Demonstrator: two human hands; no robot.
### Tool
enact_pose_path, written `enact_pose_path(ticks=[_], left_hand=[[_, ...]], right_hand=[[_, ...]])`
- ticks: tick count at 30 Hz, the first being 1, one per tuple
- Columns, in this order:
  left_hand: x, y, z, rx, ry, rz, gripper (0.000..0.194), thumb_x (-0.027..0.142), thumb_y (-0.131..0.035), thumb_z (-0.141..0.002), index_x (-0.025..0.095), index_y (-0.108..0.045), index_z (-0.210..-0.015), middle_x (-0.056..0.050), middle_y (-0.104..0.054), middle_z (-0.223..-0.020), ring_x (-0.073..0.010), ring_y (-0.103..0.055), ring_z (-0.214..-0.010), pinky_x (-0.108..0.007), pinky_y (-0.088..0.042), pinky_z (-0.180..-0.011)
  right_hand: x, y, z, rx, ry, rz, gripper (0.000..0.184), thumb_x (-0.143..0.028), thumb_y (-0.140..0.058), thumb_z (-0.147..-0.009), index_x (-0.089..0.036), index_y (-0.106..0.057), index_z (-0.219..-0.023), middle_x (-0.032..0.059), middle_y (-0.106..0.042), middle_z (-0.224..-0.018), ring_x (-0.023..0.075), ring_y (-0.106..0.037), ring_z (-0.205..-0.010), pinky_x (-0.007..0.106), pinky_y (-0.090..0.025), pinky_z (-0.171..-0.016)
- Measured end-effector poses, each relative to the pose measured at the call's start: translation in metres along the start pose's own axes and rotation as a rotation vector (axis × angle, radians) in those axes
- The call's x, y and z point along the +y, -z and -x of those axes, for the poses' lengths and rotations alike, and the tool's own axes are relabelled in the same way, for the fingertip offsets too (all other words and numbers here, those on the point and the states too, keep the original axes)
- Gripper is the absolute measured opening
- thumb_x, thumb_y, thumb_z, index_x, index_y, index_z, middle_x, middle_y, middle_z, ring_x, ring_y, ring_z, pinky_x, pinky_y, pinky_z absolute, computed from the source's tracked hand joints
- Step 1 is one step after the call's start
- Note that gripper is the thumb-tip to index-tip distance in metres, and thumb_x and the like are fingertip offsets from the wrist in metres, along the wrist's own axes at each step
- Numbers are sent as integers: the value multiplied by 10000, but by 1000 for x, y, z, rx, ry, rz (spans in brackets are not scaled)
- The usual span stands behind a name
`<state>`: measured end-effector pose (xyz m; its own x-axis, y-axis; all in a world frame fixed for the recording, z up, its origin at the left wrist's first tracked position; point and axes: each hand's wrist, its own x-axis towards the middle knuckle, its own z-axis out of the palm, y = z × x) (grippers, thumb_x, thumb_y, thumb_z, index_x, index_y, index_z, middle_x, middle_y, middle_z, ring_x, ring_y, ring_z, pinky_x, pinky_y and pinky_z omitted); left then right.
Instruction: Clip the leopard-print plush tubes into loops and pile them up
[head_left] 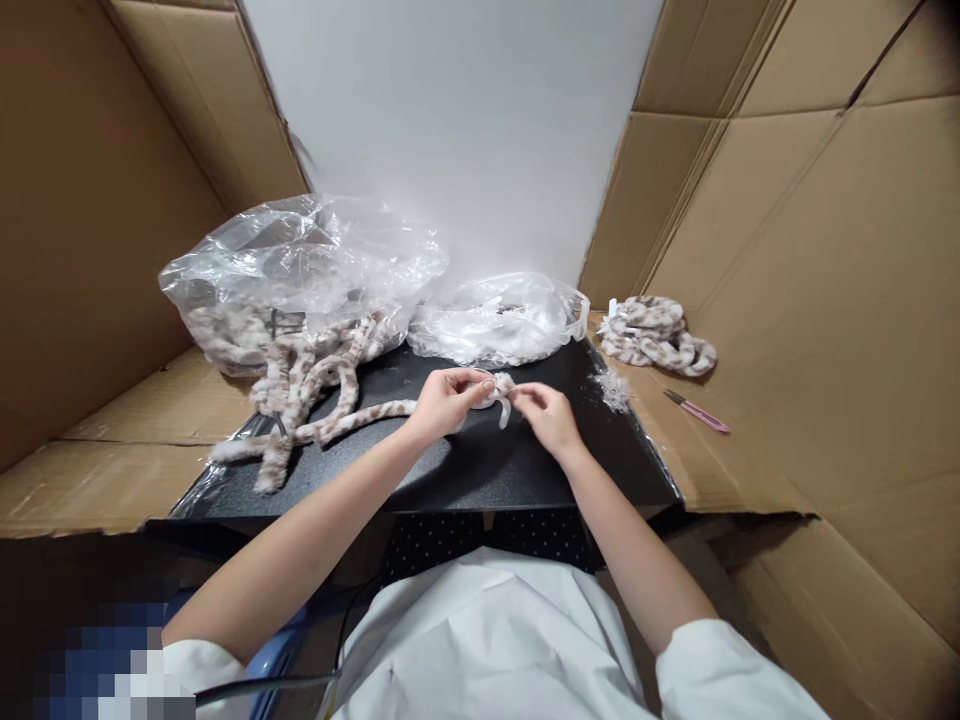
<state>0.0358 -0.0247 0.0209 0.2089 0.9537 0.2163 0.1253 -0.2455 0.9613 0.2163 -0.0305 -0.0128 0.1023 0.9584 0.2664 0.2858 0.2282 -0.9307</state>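
Over the middle of the black tabletop (480, 475), my left hand (450, 400) pinches the end of a furry, white-and-brown mottled strip (386, 411). The strip runs left from that hand along the table toward a heap of similar furry strips (307, 385). My right hand (547, 412) is closed at the right side of the fluffy tip (504, 383), its thumb and finger pressed together; what they pinch is too small to make out. A narrow white tag or ribbon (505, 413) hangs down between the two hands.
Behind the heap stands a large clear plastic bag (315, 260) with furry strips inside. A smaller clear bag (499, 325) holds white pieces. On the right are loose fluff (613, 390), coiled furry strips (656, 335) and pink-handled thread snips (697, 411). Cardboard walls (825, 300) flank the table.
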Motion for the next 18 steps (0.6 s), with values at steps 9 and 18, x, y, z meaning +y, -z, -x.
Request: enact_pose_path(ticks=[9, 18], left_hand=[[29, -5, 11, -304, -506, -423, 122, 207, -634, -849, 158, -745, -852, -38, -727, -798, -118, -636, -690, -200, -468, -637], [20, -4, 18, -359, -859, -624, 216, 185, -495, -947, 152, -706, -915, -75, -700, -898, -128, -661, -800, -209, -514, -713]], right_hand=[[-32, 6, -39, -686, -148, -290, 219, -367, -617, -793, -172, -645, -696, 13, -653, -699, 145, -593, -680, 255, -460, -642], [-22, 14, -22, -823, -391, -436, 185, -308, -699, -689, -135, -633, -703, -24, -600, -577, 84, -520, -523, 199, -381, -523]])
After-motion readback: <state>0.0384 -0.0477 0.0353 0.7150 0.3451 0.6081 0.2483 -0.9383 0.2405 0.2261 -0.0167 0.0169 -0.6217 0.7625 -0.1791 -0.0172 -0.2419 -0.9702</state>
